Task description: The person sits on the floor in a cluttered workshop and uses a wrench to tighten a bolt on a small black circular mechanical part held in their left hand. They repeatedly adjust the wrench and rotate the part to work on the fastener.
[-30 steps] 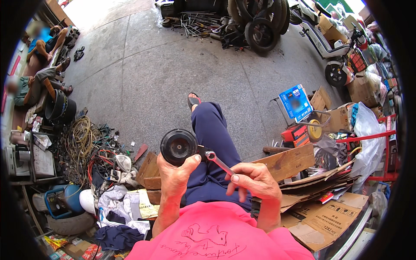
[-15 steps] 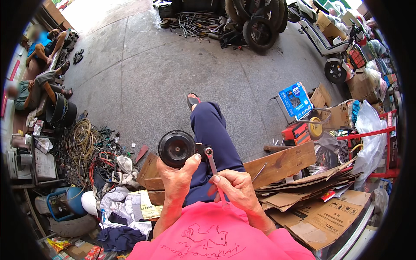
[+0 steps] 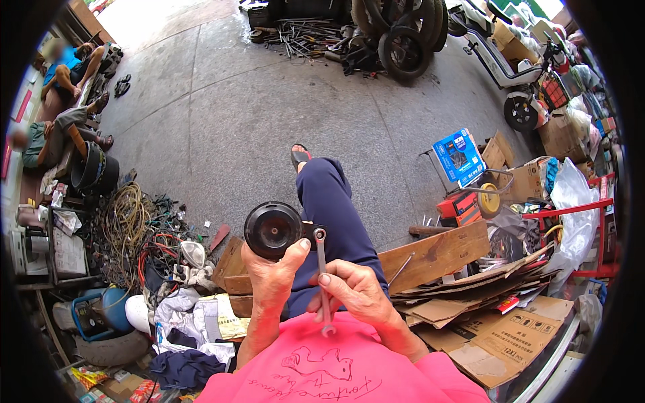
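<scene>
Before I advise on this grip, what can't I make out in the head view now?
Head view:
- Left hand: most fingers hidden behind the black round part.
- That part's underside: faces away from the camera.
- Wrench: shaft partly covered by the right hand; detail inside its ring too small.
- Dark wheels: cut off by the upper edge.

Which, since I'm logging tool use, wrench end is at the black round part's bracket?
The closed ring end, beside the left hand; the other, an open fork, shows against the pink shirt.
</scene>
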Demonstrator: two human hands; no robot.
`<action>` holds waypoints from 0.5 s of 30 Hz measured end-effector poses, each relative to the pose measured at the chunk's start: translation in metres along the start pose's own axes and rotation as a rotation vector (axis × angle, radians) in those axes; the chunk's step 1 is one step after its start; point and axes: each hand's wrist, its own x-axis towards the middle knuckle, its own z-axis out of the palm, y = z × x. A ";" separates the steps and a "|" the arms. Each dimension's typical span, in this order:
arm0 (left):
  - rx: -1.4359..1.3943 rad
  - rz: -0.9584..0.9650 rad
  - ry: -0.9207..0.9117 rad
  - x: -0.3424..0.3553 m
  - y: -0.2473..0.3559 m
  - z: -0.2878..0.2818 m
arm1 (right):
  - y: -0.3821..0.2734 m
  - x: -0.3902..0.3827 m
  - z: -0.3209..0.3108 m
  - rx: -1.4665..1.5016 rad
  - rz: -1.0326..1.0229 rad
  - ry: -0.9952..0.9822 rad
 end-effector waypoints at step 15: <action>0.084 0.031 0.013 0.001 0.004 -0.004 | 0.013 0.017 0.023 0.072 -0.157 -0.043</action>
